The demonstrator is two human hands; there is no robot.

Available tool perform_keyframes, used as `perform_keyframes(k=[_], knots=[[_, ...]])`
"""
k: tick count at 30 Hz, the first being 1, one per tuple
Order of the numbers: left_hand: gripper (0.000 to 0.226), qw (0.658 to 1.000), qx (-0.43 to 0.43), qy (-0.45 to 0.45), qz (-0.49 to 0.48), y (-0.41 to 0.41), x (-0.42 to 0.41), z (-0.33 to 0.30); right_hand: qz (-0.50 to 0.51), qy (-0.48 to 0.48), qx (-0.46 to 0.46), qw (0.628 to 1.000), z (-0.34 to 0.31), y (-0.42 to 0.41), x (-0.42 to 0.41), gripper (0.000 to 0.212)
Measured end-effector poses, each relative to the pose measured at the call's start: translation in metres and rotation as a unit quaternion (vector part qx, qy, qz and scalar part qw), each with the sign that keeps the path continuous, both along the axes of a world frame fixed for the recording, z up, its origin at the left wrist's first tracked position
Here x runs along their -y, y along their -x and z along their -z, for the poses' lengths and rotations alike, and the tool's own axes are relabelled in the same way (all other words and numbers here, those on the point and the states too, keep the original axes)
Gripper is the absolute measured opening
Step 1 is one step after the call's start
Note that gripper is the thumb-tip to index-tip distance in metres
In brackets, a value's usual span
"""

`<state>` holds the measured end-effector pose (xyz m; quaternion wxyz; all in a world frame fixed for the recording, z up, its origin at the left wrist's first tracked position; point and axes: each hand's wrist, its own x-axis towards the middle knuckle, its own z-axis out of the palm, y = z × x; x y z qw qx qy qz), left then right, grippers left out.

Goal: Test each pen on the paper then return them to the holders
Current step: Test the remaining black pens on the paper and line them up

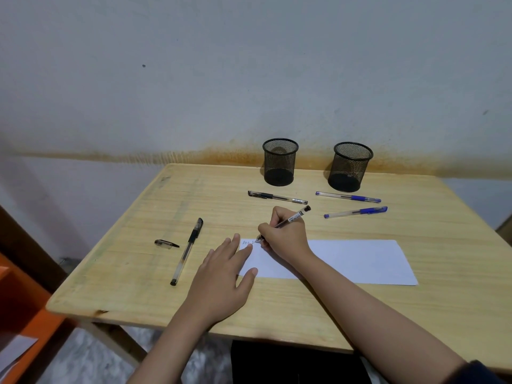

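The right hand [285, 236] pinches a pen [288, 221], tip lower left on the paper [346, 259], cap end upper right. Faint writing there is unreadable. The left hand [221, 281] lies spread, fingertips on the paper's left edge.

Dim, soft light; wide-angle edge distortion.

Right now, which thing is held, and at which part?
The right hand grips a black pen low on its barrel, near the tip. The left hand presses flat on the paper.
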<state>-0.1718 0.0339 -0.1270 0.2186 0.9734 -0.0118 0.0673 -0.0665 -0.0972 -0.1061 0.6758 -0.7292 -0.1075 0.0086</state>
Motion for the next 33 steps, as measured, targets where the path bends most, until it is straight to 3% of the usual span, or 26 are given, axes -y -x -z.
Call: perform_keyframes(k=[12,26,30,33], knots=[[0.064,1.0,-0.003,0.005,0.002,0.0,0.001,0.0,0.021,-0.012,-0.01,1.0,0.0,0.0,0.001,0.028],[0.073,1.0,0.001,0.004,0.001,0.001,0.0,0.0,0.04,-0.04,-0.039,0.998,0.005,-0.006,0.002,0.03],[0.059,1.0,-0.003,0.017,0.004,0.001,0.001,-0.002,0.028,-0.115,-0.065,0.991,0.005,-0.01,0.003,0.027],[0.044,0.994,0.027,0.104,-0.008,0.003,0.002,-0.01,0.007,-0.166,-0.09,0.982,0.004,-0.012,0.003,0.029]])
